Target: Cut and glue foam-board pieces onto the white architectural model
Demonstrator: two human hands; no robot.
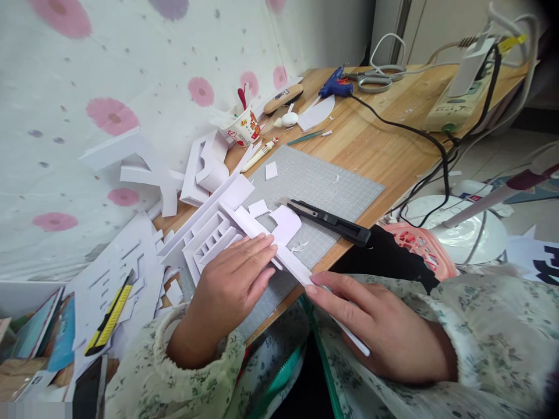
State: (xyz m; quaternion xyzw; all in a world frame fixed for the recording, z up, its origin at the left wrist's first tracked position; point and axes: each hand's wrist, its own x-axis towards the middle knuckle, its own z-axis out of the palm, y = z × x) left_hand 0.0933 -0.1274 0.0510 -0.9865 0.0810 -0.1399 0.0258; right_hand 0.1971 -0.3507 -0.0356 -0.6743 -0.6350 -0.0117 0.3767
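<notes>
A long white foam-board strip [292, 263] runs slantwise over the near edge of the grey cutting mat [345, 183]. My left hand [233, 273] lies on the strip and the white pieces beside it, its fingers stretched out. Fingers and thumb of my right hand [375, 323] grip the strip's near end, which sticks out past the table edge. Left of the strip stands a white model part with small compartments [212, 238], partly covered by my left hand. A curved white piece [286, 224] rests on the mat, and a black utility knife [329, 221] lies just beyond it.
Farther back are a paper cup [244, 127], a blue glue gun [336, 84], grey scissors [374, 80] and a power strip [454, 102] with trailing cables. A yellow utility knife [109, 317] lies on white slotted sheets [102, 262] at left. A pink basket [421, 247] stands below the table.
</notes>
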